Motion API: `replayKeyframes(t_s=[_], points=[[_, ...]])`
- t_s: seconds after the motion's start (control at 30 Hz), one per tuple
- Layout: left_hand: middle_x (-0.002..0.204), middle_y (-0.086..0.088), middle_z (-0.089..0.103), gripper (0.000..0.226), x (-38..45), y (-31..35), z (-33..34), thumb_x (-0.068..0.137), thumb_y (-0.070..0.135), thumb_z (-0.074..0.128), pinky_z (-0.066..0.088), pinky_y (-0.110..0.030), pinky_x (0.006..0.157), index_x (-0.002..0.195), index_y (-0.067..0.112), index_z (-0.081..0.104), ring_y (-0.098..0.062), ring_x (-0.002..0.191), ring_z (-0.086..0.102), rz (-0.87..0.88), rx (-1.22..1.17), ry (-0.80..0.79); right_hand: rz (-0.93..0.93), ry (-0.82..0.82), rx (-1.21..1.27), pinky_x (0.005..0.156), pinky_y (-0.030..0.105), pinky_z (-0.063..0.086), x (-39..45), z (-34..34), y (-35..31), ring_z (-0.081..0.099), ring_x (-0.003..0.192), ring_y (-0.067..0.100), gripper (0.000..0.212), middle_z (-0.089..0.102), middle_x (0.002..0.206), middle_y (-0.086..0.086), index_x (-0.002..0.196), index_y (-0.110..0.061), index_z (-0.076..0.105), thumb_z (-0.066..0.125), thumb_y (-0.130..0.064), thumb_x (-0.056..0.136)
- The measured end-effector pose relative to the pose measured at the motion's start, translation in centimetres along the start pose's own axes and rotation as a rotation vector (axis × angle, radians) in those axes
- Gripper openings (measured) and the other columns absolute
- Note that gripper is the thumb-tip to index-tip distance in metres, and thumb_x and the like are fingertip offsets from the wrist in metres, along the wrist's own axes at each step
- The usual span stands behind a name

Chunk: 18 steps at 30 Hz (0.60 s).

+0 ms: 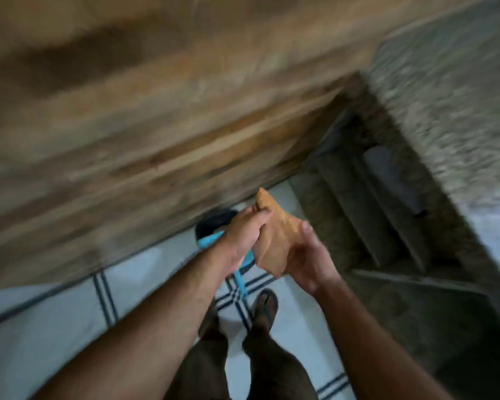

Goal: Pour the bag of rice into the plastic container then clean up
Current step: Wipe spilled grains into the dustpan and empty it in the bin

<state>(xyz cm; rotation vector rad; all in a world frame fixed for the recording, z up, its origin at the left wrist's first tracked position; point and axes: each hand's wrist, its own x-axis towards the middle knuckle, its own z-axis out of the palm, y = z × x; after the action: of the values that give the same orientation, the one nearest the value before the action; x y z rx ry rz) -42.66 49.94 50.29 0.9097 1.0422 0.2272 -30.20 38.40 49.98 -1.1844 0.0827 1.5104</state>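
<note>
Two hands out front over tiled floor (pixel 55 327), wooden counter edge (pixel 156 157) close ahead, dark steps (pixel 373 226) to the right, left hand (pixel 247 230) gripping the folded brown bag (pixel 274 241) at its top, right hand (pixel 308 256) spread flat under its lower side, blue-rimmed bin (pixel 214 223) below.

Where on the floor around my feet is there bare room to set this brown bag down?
Bare tile shows left of your legs, between them and the wooden front. Crowded: ahead of your feet stands the blue-rimmed bin, below the brown bag that your left hand grips and right hand supports. Right is a dark recess.
</note>
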Motion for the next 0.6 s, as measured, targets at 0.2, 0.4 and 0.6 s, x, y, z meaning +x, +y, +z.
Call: replayKeyframes(t_s=[0.2, 0.4, 0.6], points=[[0.103, -0.005, 0.082, 0.047, -1.9, 10.3, 10.2, 0.074, 0.044, 0.083, 0.065, -0.045, 0.09, 0.111, 0.017, 0.075, -0.022, 0.098, 0.079, 0.089, 0.405, -0.101, -0.284, 0.297, -0.214, 0.098, 0.052, 0.061, -11.1, -0.9, -12.2, 0.075, 0.112, 0.038, 0.022, 0.079, 0.115, 0.019, 0.117, -0.007, 0.076, 0.077, -0.01, 0.095], [0.08, -0.005, 0.075, 0.012, -0.1, 14.2, 22.9, 0.089, 0.002, 0.071, 0.048, -0.023, 0.053, 0.095, 0.013, 0.072, -0.015, 0.064, 0.065, 0.21, 0.607, -0.085, -0.432, 0.58, -0.028, 0.059, 0.035, 0.064, -16.7, -7.6, -20.5, 0.079, 0.071, 0.024, 0.005, 0.08, 0.092, 0.022, 0.099, 0.003, 0.076, 0.073, 0.002, 0.095], [0.09, -0.011, 0.079, 0.024, 5.3, 16.2, 35.5, 0.089, -0.003, 0.062, 0.051, -0.029, 0.066, 0.103, 0.012, 0.073, -0.021, 0.076, 0.067, 0.248, 0.64, -0.143, -0.437, 0.658, 0.054, 0.052, 0.03, 0.059, -16.8, -18.4, -28.3, 0.077, 0.065, 0.021, 0.007, 0.079, 0.084, 0.017, 0.091, -0.002, 0.075, 0.077, 0.004, 0.09]])
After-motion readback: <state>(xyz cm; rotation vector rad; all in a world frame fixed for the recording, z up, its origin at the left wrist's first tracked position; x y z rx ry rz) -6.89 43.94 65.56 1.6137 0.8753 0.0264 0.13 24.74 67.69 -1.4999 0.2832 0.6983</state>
